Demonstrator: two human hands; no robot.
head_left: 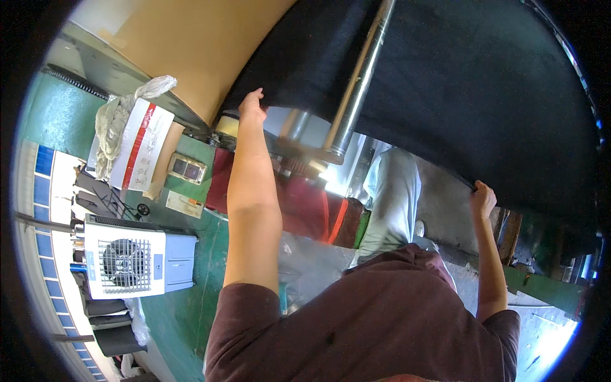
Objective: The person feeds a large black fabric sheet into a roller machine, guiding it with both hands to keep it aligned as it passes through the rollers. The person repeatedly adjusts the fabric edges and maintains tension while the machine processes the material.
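Two hands: both grip the lower edge of one wide black sheet (484,83), well apart from each other, arms stretched out ahead of the person.
Left hand (251,105): fingers curled over the sheet's edge near its left end, clamped on the fabric; the forearm runs up from the dark red sleeve (254,318).
Right hand (482,197): closed on the same edge far to the right, thumb side up, fingers wrapped round the hem.
Sheet: dark, felt-like, fills the upper right of the view; it hangs over the machine and its free edge sweeps in a curve from one hand to the other.
Roller (359,83): a bare steel bar, tilted, lying across the front of the sheet between the hands, nearer the left one; its lower end meets a short steel cylinder (294,124).
Brown roll (191,44): a big drum of kraft-coloured material at top left, just beside the sheet's left end.
Machine frame (197,153): green, below the brown roll, with a small panel (186,169) of two dark squares.
Red part (305,207): a red body with an orange band, under the roller, behind the left forearm.
Rag (121,114): pale cloth draped over a white and red carton (140,146) at left.
Cooler (130,258): white box fan with a grille, on the green floor (184,312) at lower left.
Leg (391,197): in grey trousers, planted below the sheet between the arms.
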